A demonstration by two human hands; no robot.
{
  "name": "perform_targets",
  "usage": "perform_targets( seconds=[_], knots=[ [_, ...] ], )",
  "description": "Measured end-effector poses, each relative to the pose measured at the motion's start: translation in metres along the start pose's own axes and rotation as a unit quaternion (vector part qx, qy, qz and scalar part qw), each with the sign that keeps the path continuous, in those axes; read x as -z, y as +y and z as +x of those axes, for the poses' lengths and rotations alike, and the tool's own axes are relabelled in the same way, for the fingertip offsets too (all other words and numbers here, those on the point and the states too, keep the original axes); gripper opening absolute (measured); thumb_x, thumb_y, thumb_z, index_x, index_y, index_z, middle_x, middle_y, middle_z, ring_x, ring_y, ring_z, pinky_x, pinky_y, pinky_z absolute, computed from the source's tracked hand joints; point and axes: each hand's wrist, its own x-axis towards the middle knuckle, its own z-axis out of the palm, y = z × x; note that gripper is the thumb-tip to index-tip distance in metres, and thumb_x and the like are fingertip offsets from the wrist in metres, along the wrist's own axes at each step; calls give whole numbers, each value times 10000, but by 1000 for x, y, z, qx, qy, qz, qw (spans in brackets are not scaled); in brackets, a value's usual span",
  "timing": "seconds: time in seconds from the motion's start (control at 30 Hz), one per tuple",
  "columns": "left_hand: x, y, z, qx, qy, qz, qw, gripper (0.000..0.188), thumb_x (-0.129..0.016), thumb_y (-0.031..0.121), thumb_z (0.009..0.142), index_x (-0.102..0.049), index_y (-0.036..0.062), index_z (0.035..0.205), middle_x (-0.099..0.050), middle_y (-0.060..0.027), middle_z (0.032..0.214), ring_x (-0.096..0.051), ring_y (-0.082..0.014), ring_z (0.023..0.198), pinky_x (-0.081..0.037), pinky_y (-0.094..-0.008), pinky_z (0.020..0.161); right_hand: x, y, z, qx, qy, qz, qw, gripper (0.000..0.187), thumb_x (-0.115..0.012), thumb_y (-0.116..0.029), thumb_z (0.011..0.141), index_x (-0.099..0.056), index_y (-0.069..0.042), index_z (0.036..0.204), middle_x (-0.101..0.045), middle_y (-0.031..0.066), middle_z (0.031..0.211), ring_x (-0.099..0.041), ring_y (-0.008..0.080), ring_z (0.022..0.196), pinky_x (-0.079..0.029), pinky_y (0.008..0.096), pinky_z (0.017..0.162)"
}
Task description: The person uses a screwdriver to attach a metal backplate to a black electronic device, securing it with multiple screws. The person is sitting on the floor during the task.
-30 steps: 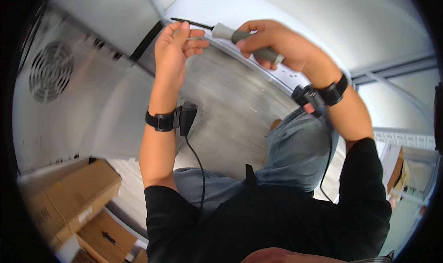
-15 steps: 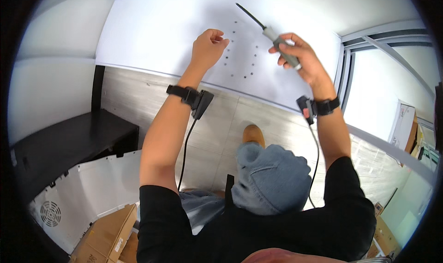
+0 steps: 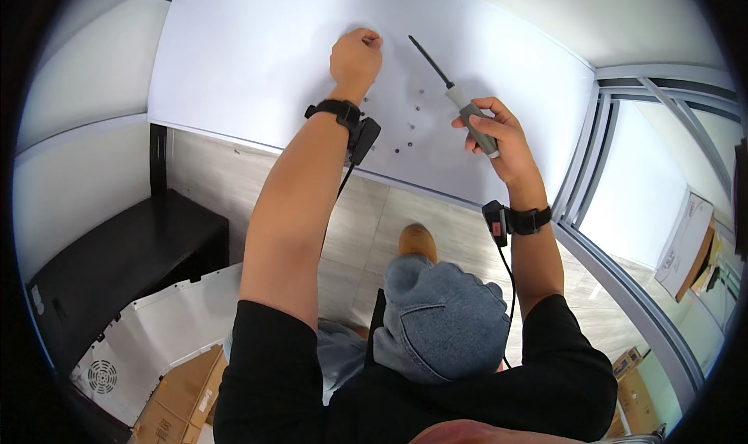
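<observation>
My right hand [image 3: 502, 136] grips the grey handle of a screwdriver [image 3: 465, 107]. Its dark shaft points forward and to the left, its tip over the white tabletop [image 3: 241, 62]. Farther forward and to the left, my left hand [image 3: 356, 61] is closed, thumb and fingertips drawn together over the table. Whatever may be between those fingertips is too small to make out. Several small dark screws [image 3: 418, 108] lie scattered on the white surface between my hands, and some may be hidden under my left hand and wrist.
A grey metal frame [image 3: 623, 288] runs along the right side. To the lower left are a black bench [image 3: 125, 241], a white vented panel [image 3: 148, 319] and a cardboard box [image 3: 179, 397]. Straps with small black devices and cables sit on both my wrists.
My left hand has reached farther forward over the table, past the nearer screws. My right hand has drawn the screwdriver slightly back and to the right. The view has shifted a little.
</observation>
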Motion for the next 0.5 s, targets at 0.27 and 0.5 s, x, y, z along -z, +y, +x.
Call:
perform_targets(
  seconds=[0.27,0.5],
  knots=[
    [52,-9,-35,154,-63,-494,853,164,-558,136,880,-580,-11,951,-672,-142,945,-667,-239,812,-550,-295,734,-28,-15,-1,8,-57,-104,993,281,-662,-136,806,-584,-44,1060,-693,119,868,-582,120,558,-398,227,495],
    [160,-75,-128,187,-17,-722,666,142,-455,72,926,-514,-38,993,-648,-202,1027,-666,-290,913,-571,-358,838,-116,-22,-3,-3,-216,-231,949,297,-622,-107,786,-591,-70,1079,-691,109,868,-569,107,555,-388,219,479]
  ],
)
